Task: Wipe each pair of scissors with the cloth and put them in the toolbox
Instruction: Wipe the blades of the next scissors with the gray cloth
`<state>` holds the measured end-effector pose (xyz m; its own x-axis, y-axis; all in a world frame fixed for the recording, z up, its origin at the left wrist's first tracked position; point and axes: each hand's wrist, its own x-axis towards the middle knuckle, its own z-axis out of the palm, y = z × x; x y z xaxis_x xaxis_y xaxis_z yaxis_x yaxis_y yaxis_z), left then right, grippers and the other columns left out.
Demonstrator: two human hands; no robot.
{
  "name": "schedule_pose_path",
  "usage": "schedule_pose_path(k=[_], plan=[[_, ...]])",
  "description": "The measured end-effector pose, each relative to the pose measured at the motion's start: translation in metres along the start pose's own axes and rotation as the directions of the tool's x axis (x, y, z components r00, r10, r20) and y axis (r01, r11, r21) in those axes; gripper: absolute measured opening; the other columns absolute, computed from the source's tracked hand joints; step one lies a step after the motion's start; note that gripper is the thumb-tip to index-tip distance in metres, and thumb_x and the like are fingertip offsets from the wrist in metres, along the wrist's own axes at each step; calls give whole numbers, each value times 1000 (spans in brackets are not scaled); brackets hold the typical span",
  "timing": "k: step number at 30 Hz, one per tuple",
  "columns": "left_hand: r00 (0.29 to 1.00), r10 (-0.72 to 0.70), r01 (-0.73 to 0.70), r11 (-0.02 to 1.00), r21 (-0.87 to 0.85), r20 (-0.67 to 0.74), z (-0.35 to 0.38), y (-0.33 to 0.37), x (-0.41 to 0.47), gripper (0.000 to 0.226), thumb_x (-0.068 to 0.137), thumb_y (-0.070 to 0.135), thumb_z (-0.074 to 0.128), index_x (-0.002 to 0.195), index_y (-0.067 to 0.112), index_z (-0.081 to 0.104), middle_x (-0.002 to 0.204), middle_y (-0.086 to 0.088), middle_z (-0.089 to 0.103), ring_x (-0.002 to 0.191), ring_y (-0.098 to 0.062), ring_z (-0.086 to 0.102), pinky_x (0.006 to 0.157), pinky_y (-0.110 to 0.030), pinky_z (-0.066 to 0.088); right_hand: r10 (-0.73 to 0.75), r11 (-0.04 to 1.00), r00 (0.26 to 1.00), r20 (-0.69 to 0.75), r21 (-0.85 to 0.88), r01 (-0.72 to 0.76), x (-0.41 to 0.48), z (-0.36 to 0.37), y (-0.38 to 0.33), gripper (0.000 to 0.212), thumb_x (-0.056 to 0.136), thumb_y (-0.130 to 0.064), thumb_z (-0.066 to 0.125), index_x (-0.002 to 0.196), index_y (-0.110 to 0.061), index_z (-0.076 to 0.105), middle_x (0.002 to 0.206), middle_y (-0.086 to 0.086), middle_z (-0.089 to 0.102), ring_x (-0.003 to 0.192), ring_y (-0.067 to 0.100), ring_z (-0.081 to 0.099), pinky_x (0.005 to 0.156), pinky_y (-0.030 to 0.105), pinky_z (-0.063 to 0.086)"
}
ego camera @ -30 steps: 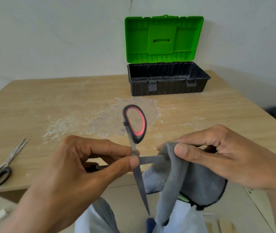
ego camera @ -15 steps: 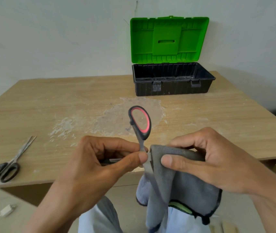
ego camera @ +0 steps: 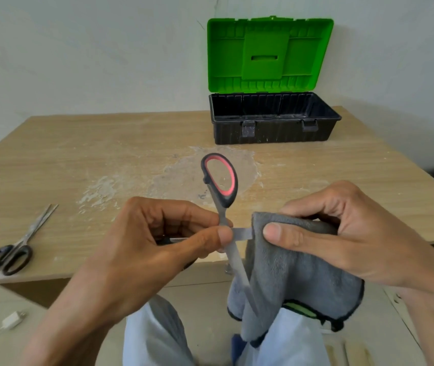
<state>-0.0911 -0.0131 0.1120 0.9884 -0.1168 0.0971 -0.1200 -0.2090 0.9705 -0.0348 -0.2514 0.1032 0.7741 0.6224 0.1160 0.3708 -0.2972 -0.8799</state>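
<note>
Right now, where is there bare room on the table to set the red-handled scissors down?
Free: the table middle, bordered by the black-handled scissors at left and the open toolbox at the back. Also the strip before the toolbox toward the right edge. Crowded: the near edge, where left hand, right hand, cloth and red-handled scissors bunch.

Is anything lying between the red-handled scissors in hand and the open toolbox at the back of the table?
Nothing visible. Only stained tabletop lies between the red-handled scissors, pinched in the left hand, and the toolbox, whose green lid stands open. The black-handled scissors lie far left, off that path.
</note>
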Motion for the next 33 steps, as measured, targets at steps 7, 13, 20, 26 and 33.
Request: schedule_pose_path(k=[7,13,20,26,33], plan=[[1000,5,-6,1000,28,21,3,1,-2,4,69,25,79,72,24,81,59,6,71,54,2,62,52,-7,44,-36,998,999,31,-54,38,10,13,-4,40,94,-33,75,65,-6,70,50,-6,42,46,4,36,49,15,28],[999,-52,52,999,-15,12,-1,1,-5,7,67,27,79,71,23,82,57,1,69,48,-1,55,46,-9,40,-52,997,996,73,-48,55,5,5,-4,25,93,-30,73,69,-23,77,52,-3,45,48,7,38,52,14,32],[1000,-11,10,1000,-21,-21,-3,3,-3,5,68,25,78,71,22,81,62,-3,72,53,-2,58,48,-10,41,-16,1000,999,-35,-6,15,-2,-5,-4,21,92,-35,74,78,-23,83,58,10,62,51,35,52,49,33,37],[1000,27,-27,999,-33,-1,5,7,-1,6,68,25,76,70,21,80,65,3,74,57,1,65,52,-6,45,-85,996,995,-42,-28,84,7,12,-15,22,95,-33,71,82,-19,83,58,9,62,53,31,52,50,34,38],[999,-33,33,996,-88,-3,5,2,-1,19,57,27,81,75,22,80,72,2,77,68,-6,73,60,-10,51,-73,997,997,-9,-13,73,8,6,-11,21,93,-32,72,77,-23,81,55,2,57,50,15,46,49,22,35]])
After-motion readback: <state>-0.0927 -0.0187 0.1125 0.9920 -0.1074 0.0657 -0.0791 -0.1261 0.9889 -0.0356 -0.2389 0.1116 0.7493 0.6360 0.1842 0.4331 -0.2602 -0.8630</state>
